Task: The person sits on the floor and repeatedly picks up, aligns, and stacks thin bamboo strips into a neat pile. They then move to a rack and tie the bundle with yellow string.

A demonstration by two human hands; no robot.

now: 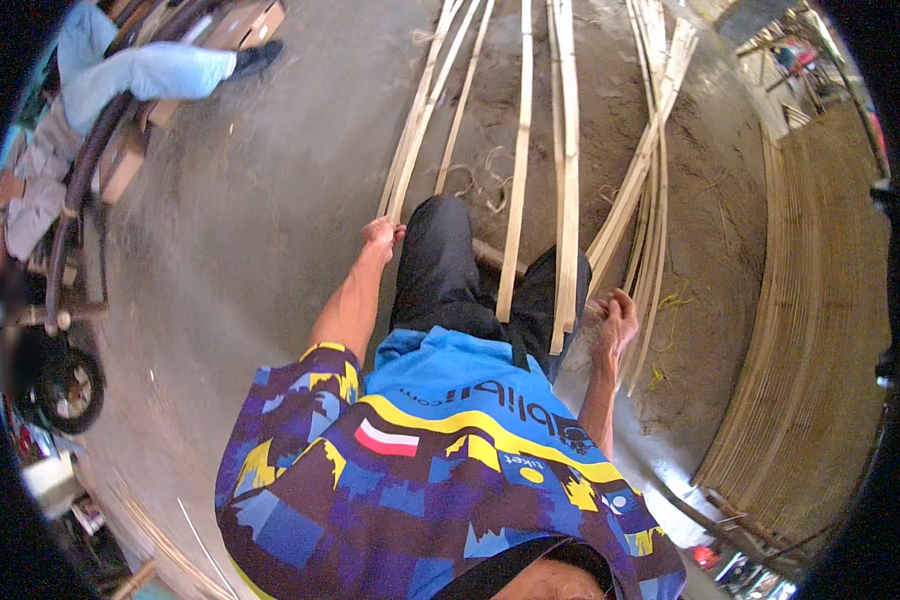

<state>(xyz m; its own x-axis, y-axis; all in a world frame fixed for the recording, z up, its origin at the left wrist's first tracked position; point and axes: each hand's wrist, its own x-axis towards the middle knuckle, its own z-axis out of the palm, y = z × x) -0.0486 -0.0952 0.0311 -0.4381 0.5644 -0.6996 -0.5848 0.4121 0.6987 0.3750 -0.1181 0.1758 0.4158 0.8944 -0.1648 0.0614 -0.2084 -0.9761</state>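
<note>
Long, pale bamboo strips fan out across the floor and my legs. At the left, my left hand [382, 236] is closed around the near ends of a few bamboo strips [419, 130]. Two more strips [567, 190] lie over my dark-trousered lap, their ends near my shirt, untouched by either hand. My right hand [616, 316] is beside my right knee with its fingers curled. It is at the near end of a slanting bundle of strips [638, 175]; what its fingers pinch is hidden. Thinner strips [652, 270] run past that hand's outer side.
A wide slatted bamboo mat [805, 320] lies along the right. Thin curled shavings [492, 185] are on the concrete floor [240, 230] ahead of my knees. At the left are another person's leg in pale jeans [160, 75], cardboard boxes [125, 160] and a wheel [73, 392].
</note>
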